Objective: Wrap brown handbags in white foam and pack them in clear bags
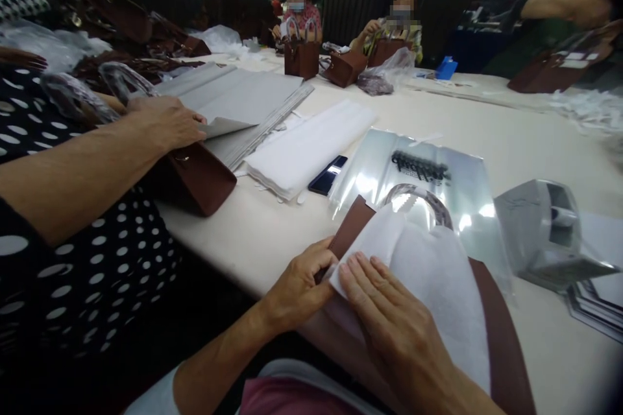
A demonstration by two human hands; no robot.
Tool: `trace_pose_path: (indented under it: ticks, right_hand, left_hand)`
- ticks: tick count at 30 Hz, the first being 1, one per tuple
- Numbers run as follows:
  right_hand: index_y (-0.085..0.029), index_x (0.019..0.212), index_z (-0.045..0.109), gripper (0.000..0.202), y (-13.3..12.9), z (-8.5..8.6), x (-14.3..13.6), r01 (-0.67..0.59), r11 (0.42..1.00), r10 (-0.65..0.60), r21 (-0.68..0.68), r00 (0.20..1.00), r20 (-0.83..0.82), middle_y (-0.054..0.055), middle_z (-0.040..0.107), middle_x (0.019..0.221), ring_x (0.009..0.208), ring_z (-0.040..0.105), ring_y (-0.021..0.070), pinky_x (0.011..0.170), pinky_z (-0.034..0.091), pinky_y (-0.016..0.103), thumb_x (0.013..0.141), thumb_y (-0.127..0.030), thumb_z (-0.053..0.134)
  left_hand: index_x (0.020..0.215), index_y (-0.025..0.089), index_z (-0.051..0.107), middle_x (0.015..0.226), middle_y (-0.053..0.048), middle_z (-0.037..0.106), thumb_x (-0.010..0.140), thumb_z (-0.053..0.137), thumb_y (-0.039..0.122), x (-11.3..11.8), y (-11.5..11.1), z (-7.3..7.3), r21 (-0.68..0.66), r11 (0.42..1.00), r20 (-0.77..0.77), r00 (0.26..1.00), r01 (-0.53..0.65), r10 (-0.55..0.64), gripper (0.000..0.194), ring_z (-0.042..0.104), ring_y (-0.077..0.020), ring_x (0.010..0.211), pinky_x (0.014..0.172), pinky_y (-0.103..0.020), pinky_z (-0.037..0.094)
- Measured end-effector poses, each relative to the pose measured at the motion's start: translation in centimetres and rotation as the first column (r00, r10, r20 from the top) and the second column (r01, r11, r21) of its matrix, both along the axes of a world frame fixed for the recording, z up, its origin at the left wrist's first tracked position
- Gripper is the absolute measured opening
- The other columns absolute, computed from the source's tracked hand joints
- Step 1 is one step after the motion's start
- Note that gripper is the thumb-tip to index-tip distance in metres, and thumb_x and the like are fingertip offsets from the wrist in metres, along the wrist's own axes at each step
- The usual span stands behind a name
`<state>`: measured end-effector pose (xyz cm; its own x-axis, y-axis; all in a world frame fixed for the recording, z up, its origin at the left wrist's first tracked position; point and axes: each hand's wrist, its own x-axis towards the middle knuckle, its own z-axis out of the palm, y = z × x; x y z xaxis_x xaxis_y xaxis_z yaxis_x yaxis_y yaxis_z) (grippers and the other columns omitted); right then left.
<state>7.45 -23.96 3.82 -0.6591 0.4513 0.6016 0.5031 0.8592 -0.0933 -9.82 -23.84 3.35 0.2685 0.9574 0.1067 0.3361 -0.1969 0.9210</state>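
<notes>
A brown handbag [500,331] leans at the table's near edge in front of me. A soft white sheet [438,279] covers most of its near side, and its wrapped handle [428,198] stands up behind the sheet. My left hand [304,282] is closed around the bag's left edge, beside the sheet's corner. Stretched out flat, the fingers of my right hand [389,311] press on the sheet near that corner. Clear plastic bags with dark print [379,162] lie just beyond the handbag.
Folded white sheets [311,149], a phone [328,175] and a stack of grey sheets [243,94] lie to the left. A co-worker's hand [165,120] rests over another brown bag [204,178]. A grey dispenser-like object [545,233] stands right. Other people handle bags across the table [487,123].
</notes>
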Motion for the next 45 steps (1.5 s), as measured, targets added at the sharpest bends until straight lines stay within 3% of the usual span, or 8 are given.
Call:
trace_pose_path:
  ticks: [6,23,27,30,33,36,41,45]
  right_hand:
    - [-0.004,0.116,0.054,0.041,0.0,0.1,0.0,0.037,0.992,-0.051,-0.117,0.992,-0.114,0.017,0.057,0.115,0.114,0.049,0.0247,0.095,0.046,0.042,0.079,0.002,0.038]
    - [0.006,0.117,0.051,0.04,-1.4,-1.2,-0.5,-0.045,0.999,0.05,-0.03,0.982,0.183,0.025,0.051,0.12,0.121,0.038,0.0362,0.101,0.037,0.048,0.082,-0.009,0.039]
    - [0.004,0.114,0.053,0.042,-0.9,0.0,-0.6,-0.046,0.98,0.07,-0.195,0.99,0.12,0.024,0.05,0.12,0.121,0.039,0.0345,0.105,0.03,0.046,0.079,-0.018,0.046]
    - [-0.011,0.109,0.058,0.03,0.5,3.1,1.9,-0.139,0.834,0.095,-0.535,0.989,-0.11,0.007,0.063,0.105,0.105,0.056,0.0181,0.098,0.041,0.032,0.086,-0.016,0.04]
    - [-0.019,0.106,0.057,0.026,0.0,4.4,7.3,0.003,0.825,-0.368,-0.565,0.763,-0.532,0.0,0.065,0.095,0.093,0.06,0.0113,0.087,0.047,0.028,0.091,-0.018,0.036]
    - [-0.018,0.095,0.056,0.012,-4.2,1.4,11.7,0.4,0.796,-0.589,-0.453,0.343,-0.731,0.004,0.062,0.099,0.094,0.06,0.0168,0.086,0.047,0.036,0.088,-0.02,0.046]
    - [-0.019,0.097,0.054,0.018,-10.7,-7.5,10.8,0.464,0.735,-0.677,-0.494,0.467,-0.569,0.011,0.052,0.118,0.108,0.052,0.0229,0.089,0.046,0.041,0.08,-0.018,0.057]
    - [-0.019,0.114,0.041,0.042,-10.6,-10.9,8.1,0.433,0.77,-0.626,-0.469,0.375,-0.684,0.016,0.043,0.129,0.116,0.047,0.0253,0.09,0.047,0.042,0.077,-0.023,0.062]
  left_hand:
    - [0.088,0.017,0.057,0.098,-0.006,0.053,0.088,0.041,0.027,-1.2,1.3,-0.1,-0.031,0.981,0.037,0.981,0.192,-0.191,0.018,0.052,-0.0171,0.097,0.09,-0.03,0.042]
    - [0.104,0.02,0.051,0.105,-0.004,0.057,0.089,0.041,0.025,1.2,0.4,-2.3,0.046,0.935,0.068,0.934,-0.353,0.35,0.019,0.055,-0.0145,0.098,0.086,-0.028,0.047]
    - [0.115,0.019,0.05,0.125,-0.009,0.048,0.088,0.04,0.016,-0.5,-1.0,-3.7,0.514,0.857,-0.135,0.984,-0.034,0.12,0.03,0.044,-0.0198,0.118,0.099,-0.038,0.04]
    - [0.128,0.019,0.04,0.13,-0.01,0.044,0.086,0.042,0.011,-2.4,-0.7,-4.9,0.616,0.751,-0.317,0.948,0.238,-0.041,0.043,0.045,-0.0202,0.118,0.098,-0.037,0.042]
    - [0.13,0.022,0.037,0.134,-0.01,0.041,0.085,0.043,0.014,-3.5,1.0,-5.0,0.627,0.695,-0.409,0.908,0.352,-0.091,0.046,0.045,-0.0217,0.118,0.097,-0.037,0.043]
    - [0.133,0.019,0.033,0.137,-0.01,0.037,0.083,0.049,0.018,-4.0,2.6,-4.1,0.587,0.636,-0.523,0.834,0.501,-0.175,0.052,0.045,-0.0228,0.119,0.098,-0.036,0.043]
    - [0.134,0.017,0.031,0.136,-0.01,0.039,0.08,0.058,0.021,-4.6,3.5,-3.3,0.593,0.537,-0.626,0.763,0.6,-0.161,0.06,0.047,-0.0225,0.118,0.099,-0.032,0.042]
    - [0.133,0.02,0.033,0.133,-0.008,0.043,0.081,0.057,0.021,-4.4,3.1,-3.1,0.607,0.583,-0.613,0.785,0.54,-0.089,0.057,0.05,-0.0221,0.115,0.091,-0.029,0.049]
